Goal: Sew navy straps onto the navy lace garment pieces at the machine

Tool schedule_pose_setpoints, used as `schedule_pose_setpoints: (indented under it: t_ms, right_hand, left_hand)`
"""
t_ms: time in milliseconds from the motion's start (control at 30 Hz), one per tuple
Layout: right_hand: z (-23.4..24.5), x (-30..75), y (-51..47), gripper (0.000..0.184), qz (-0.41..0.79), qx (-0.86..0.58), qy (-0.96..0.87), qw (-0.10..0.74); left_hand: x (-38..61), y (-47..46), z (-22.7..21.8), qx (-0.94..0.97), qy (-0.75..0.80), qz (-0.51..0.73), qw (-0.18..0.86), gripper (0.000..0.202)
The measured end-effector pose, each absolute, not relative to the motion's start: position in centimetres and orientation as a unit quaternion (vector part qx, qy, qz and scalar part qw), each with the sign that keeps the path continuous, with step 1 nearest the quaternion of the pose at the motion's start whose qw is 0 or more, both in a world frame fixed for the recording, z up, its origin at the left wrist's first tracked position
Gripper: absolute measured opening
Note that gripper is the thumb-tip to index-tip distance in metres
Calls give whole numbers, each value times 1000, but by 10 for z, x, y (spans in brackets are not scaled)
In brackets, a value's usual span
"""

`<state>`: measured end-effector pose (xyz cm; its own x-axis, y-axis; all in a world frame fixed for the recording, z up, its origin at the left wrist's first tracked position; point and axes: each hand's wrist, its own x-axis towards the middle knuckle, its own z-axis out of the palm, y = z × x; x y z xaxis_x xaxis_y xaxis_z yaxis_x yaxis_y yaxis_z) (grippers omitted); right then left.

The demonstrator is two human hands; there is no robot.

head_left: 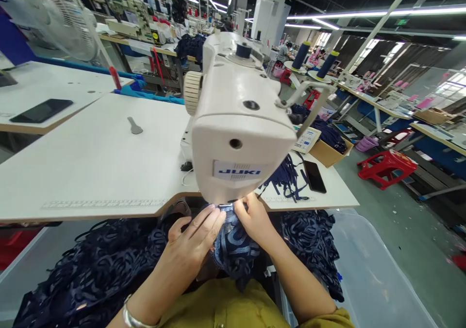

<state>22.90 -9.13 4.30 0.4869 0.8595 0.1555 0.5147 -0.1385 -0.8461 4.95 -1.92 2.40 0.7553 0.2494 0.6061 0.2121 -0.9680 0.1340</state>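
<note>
A white JUKI sewing machine stands in the cut-out of a white table, its head facing me. Under its front end lies a piece of navy patterned fabric. My left hand rests on the fabric with fingers together, pressing it towards the needle area. My right hand pinches the fabric's edge just below the machine head. The needle itself is hidden behind the machine. More navy lace-like fabric is heaped across my lap on both sides.
A black phone and navy straps lie on the table right of the machine, by a cardboard box. A clear plastic bin is at my right. A red stool stands on the floor, a fan at the far left.
</note>
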Motion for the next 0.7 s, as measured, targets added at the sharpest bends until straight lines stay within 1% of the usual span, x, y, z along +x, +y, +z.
schedule_pose_setpoints:
  t_ms: [133,267,400,567,700]
  right_hand:
    - [40,231,-90,8,193,-714,-475,476]
    - [25,252,-89,15,167,-722,-461,489]
    - [11,301,-94,18,101,-793,-393,455]
    - [10,376,-94,23,34,-848,-306,432]
    - [15,414,-87,22,8,-874,-245,420]
  left_hand:
    - [46,-11,21,942,93,322,-29,52]
    - [48,0,15,940,55,327,-78,54]
    - [49,0,14,938,62,331,-82,55]
    - [53,-6,19,936,62,335,-94,58]
    - [59,-15,25,928,100,355,-46,54]
